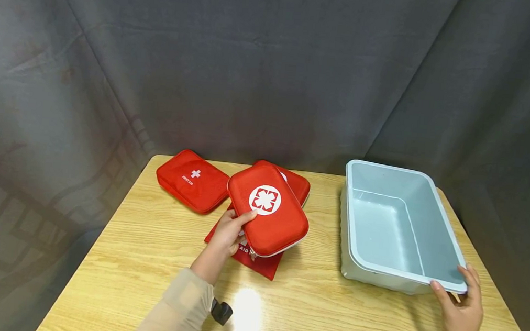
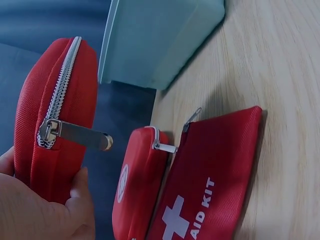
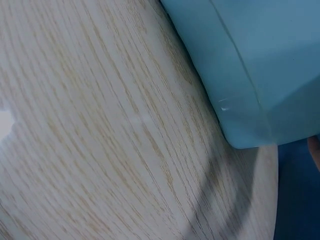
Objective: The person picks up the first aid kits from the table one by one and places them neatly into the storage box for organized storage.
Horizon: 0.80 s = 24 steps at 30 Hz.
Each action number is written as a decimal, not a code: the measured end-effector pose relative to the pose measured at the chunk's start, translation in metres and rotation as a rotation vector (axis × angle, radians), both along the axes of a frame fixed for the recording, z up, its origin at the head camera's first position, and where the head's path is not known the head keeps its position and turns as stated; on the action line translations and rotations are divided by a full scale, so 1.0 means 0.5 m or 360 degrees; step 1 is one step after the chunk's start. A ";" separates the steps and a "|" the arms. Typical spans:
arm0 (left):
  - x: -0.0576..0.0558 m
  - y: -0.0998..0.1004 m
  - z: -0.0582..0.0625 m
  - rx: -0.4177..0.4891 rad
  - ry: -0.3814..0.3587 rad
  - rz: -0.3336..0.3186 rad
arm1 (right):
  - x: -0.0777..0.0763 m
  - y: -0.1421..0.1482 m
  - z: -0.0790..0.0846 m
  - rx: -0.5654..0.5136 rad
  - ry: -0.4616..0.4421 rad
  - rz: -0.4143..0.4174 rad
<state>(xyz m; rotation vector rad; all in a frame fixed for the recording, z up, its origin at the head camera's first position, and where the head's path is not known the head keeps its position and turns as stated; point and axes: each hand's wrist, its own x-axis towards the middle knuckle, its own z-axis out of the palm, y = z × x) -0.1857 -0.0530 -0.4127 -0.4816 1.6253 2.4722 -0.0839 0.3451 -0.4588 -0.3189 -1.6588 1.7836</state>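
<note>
Red pouch [image 1: 262, 266] partly behind the held case [image 1: 280, 227]

a red, rounded-rectangular fabric case [image 1: 278, 232] with a white round emblem, zipped closed, is held tilted above the wood-grain surface [image 1: 327, 318]; a pale blue rectangular plastic bin [image 1: 387, 281] stands there, open-topped, toward the right.

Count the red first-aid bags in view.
4: held case in the left hand; rear case, partly hidden behind it; FIRST AID pouch, leftmost; AID KIT pouch, below the held case. Others could be hidden.
</note>
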 end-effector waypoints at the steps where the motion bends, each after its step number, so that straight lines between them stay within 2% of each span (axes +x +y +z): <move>1: 0.000 0.002 0.001 -0.0001 -0.0006 -0.0004 | 0.000 0.000 0.000 -0.0006 0.0003 0.0002; 17: -0.002 0.043 0.007 -0.0002 -0.0004 -0.0063 | 0.000 0.000 0.002 -0.0031 -0.0021 0.0007; 24: 0.000 0.061 0.017 0.0049 0.0010 -0.0102 | 0.000 -0.001 0.005 -0.0036 -0.0034 0.0004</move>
